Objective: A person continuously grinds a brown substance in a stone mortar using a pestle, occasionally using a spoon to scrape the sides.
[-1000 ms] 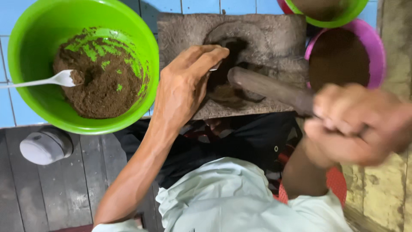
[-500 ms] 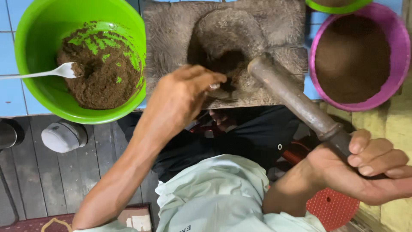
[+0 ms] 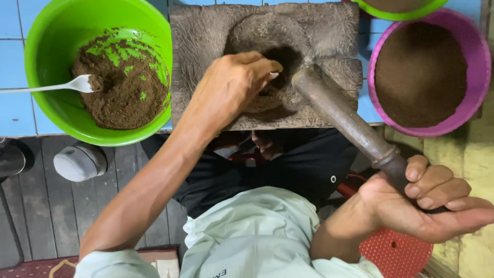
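My left hand (image 3: 234,85) reaches into the hollow of a wooden mortar block (image 3: 206,36), fingers bunched around dark ground paste; a small pale object shows at the fingertips. My right hand (image 3: 429,198) grips the end of a long dark pestle (image 3: 342,116), whose head rests on the mortar's rim beside my left fingers. The pestle slants from the mortar down to the lower right.
A green bowl (image 3: 49,36) at the left holds brown powder with green smears and a white spoon (image 3: 62,86). A purple bowl (image 3: 476,56) of brown powder sits at the right, another green bowl (image 3: 396,7) above it. A white lid (image 3: 77,162) lies on the dark plank floor.
The pestle's head has slid from inside the mortar to its right rim. My right hand has drawn down and back. My left hand has moved deeper into the hollow.
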